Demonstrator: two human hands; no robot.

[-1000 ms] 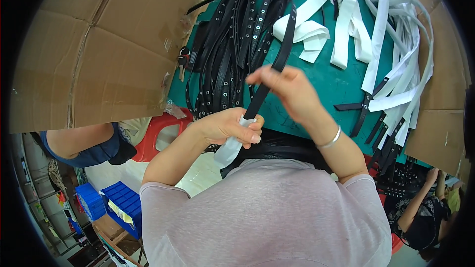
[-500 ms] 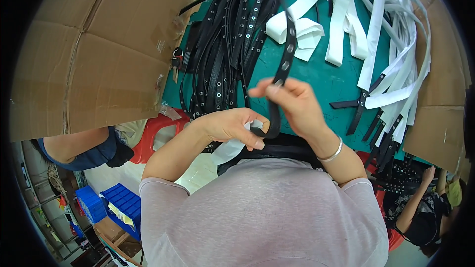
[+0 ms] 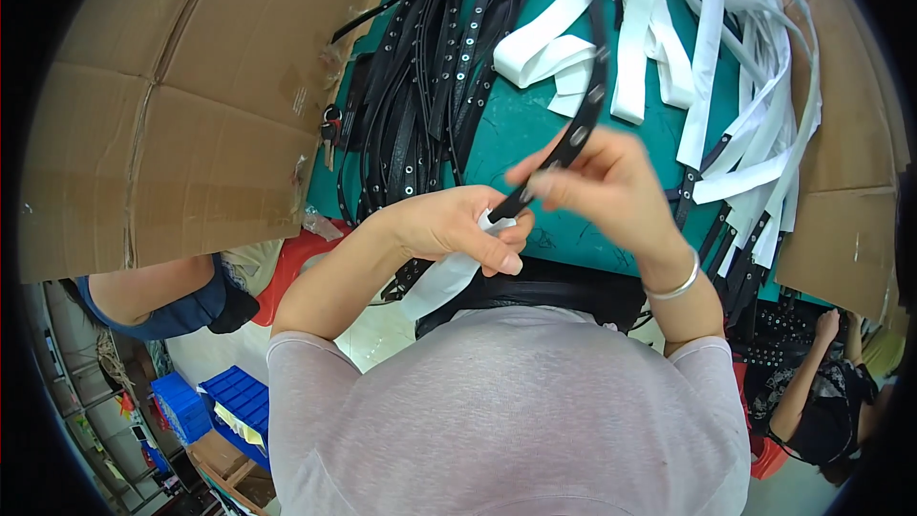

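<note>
A black belt with metal eyelets (image 3: 579, 135) runs between my two hands over the near part of the green table. My left hand (image 3: 470, 226) is closed round the belt's lower end and a white strip (image 3: 441, 284), which hangs down below the palm. With thumb and fingers, my right hand (image 3: 608, 183) pinches the belt a little farther up. From there its free end rises away, blurred, toward the white strips (image 3: 630, 67) on the table. How the belt lies inside my left hand is hidden by the fingers.
Many black eyelet belts (image 3: 420, 86) lie bunched at left, beside keys (image 3: 330, 129). White-wrapped belts (image 3: 764, 134) are piled at right. Cardboard sheets (image 3: 220, 115) flank the green table (image 3: 559, 225). Other people sit at both sides; blue crates (image 3: 234, 401) stand lower left.
My right hand has moved right and slightly down with the belt. The loop near my left hand has straightened, and the belt now slants up to the right.
</note>
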